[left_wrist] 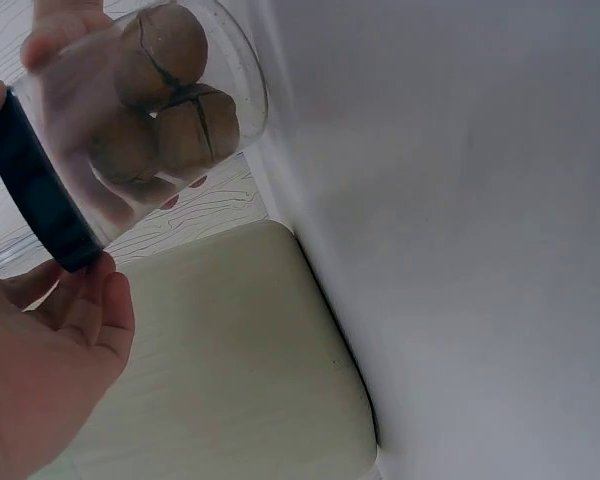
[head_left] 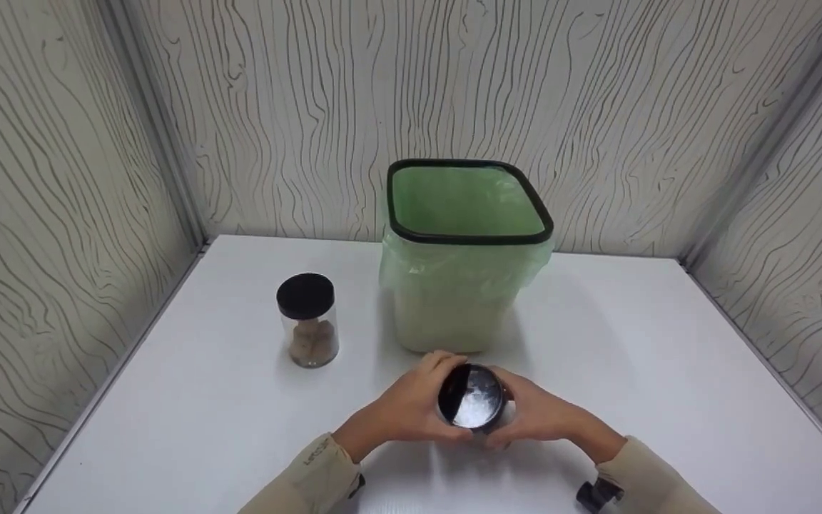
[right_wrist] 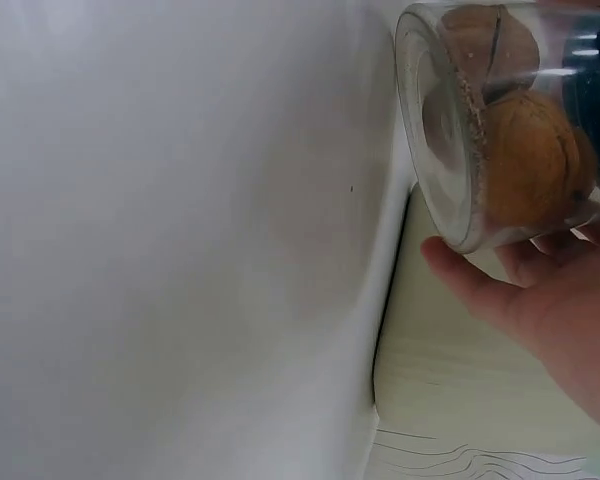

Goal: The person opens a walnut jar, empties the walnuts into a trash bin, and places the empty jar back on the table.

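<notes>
Both hands hold a clear glass jar (left_wrist: 165, 105) with a black lid (head_left: 469, 397), in front of the bin. Round brown walnuts (right_wrist: 530, 155) with dark cracks show through its glass. My left hand (head_left: 411, 403) grips the lid, its fingertips at the rim in the left wrist view. My right hand (head_left: 536, 410) curls round the glass body, with fingers partly hidden behind it. The jar's underside shows in the right wrist view, so it is off the table. The lid is on the jar.
A second black-lidded jar (head_left: 310, 321) with brown round things in it stands to the left on the white table (head_left: 190, 414). Behind the hands is a pale bin (head_left: 454, 307) with a green liner and black rim. Wood-patterned walls (head_left: 297, 107) enclose the table.
</notes>
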Tool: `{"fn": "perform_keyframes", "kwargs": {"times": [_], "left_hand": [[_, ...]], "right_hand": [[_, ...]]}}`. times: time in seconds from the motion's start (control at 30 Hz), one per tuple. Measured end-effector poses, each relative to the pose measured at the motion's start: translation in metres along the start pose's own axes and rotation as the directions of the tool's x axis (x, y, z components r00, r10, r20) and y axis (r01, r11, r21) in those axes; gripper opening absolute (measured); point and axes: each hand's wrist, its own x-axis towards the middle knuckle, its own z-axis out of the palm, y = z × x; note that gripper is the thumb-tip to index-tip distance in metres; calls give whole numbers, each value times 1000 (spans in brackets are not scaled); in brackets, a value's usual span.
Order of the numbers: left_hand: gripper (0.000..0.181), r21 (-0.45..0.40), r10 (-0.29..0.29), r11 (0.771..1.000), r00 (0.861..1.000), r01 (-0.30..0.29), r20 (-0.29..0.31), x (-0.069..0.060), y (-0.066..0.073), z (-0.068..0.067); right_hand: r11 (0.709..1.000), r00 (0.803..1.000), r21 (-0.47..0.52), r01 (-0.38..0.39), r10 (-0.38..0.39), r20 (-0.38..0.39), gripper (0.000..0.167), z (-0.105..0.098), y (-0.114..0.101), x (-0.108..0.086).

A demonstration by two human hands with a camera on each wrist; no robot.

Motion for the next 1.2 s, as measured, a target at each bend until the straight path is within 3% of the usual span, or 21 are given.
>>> {"fn": "perform_keyframes", "kwargs": {"times": [0.13,0.27,0.47,0.7,0.87,1.03,1.2], "left_hand": [[96,7,-13,1000,1000,13,14,-2,1,0],[98,14,-25,1000,998,24,63,-4,2,-3],[99,58,20,998,992,-28,124,-2,4,-6],[89,135,83,987,994,-92,71,-1,4,-2],[81,212,114,970,993,-117,27,1,8,-2],[76,249,180,953,984,-173,-6,5,10,-6],[77,264,174,950,985,-165,-10,6,9,-9]], "right_hand": [[1000,999,-13,-2,2,45,94,1,3,0],[998,994,-16,53,-52,93,97,4,8,2],[993,986,-27,115,-111,121,91,6,9,5],[994,986,-36,99,-93,136,88,7,5,8],[998,990,24,51,-54,132,93,7,-1,8],[995,991,29,93,-95,95,91,8,-6,9],[993,991,9,118,-118,56,86,8,-8,11]]}}
